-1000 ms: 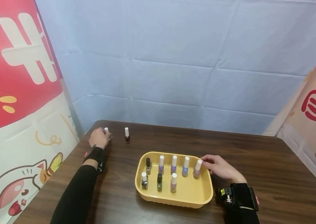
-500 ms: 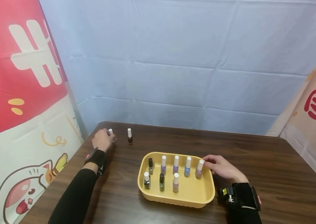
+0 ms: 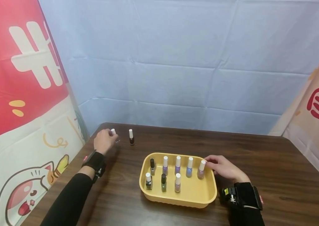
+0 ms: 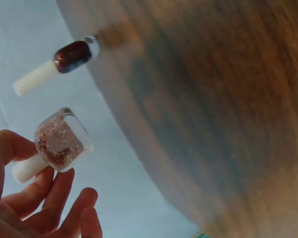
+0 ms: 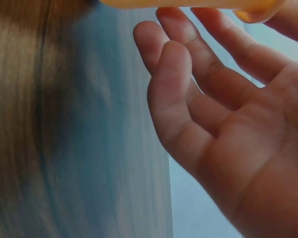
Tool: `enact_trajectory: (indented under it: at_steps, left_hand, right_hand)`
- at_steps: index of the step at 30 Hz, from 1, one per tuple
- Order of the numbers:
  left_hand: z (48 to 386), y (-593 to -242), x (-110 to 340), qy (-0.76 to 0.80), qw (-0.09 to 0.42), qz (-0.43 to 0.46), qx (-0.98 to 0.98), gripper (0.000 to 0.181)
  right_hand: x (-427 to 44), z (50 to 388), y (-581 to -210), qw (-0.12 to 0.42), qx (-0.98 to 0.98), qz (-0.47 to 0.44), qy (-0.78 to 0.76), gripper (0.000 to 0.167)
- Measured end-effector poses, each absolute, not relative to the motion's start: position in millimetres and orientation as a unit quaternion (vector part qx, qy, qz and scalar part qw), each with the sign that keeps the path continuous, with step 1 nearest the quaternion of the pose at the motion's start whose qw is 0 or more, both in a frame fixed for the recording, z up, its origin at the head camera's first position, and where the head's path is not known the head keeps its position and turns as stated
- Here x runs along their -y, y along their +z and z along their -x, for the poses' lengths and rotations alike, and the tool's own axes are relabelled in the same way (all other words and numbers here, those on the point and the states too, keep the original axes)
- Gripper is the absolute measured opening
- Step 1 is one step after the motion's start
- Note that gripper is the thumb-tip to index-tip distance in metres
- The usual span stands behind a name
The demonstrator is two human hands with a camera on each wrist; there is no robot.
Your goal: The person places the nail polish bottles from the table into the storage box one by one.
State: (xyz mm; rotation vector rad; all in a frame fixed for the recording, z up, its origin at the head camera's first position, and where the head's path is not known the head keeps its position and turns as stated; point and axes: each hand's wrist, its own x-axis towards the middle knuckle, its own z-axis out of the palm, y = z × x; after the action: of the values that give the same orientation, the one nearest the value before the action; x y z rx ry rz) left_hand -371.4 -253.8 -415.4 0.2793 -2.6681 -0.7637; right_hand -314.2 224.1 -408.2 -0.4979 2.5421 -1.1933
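At the table's far left corner, my left hand (image 3: 104,142) pinches a small nail polish bottle (image 4: 62,141) between thumb and fingers. The bottle is clear and square with reddish glitter inside, and its white cap (image 4: 30,169) lies against the fingers. Just right of it stands a dark red nail polish bottle (image 3: 131,140) with a white cap. My right hand (image 3: 227,169) holds the back right corner of a yellow tray (image 3: 210,196) by the rim. In the right wrist view, some fingers (image 5: 171,74) curl loosely below the tray.
Inside the tray several nail polish bottles stand in two rows, among them a blue one (image 3: 189,171) and a green one (image 3: 163,185) with a black cap. The brown wooden table (image 3: 261,157) ends at a pale blue cloth backdrop (image 3: 176,78).
My left hand and the glitter bottle have shifted slightly rightward and up from the table corner. The right hand stays at the tray, and the dark red bottle still stands in place.
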Motion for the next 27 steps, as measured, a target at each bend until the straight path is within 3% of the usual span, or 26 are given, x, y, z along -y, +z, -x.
enact_trajectory:
  at_steps: [15, 27]
  left_hand:
    - [346.8, -380.8, 227.6, -0.299, 0.195, -0.012, 0.934, 0.02]
    - [319.5, -360.0, 197.1, -0.337, 0.172, 0.028, 0.925, 0.017]
  right_hand:
    - [-223.5, 313.2, -408.3, 0.147, -0.884, 0.171, -0.409, 0.036]
    - [-221.6, 313.6, -408.8, 0.143, -0.886, 0.165, -0.409, 0.035]
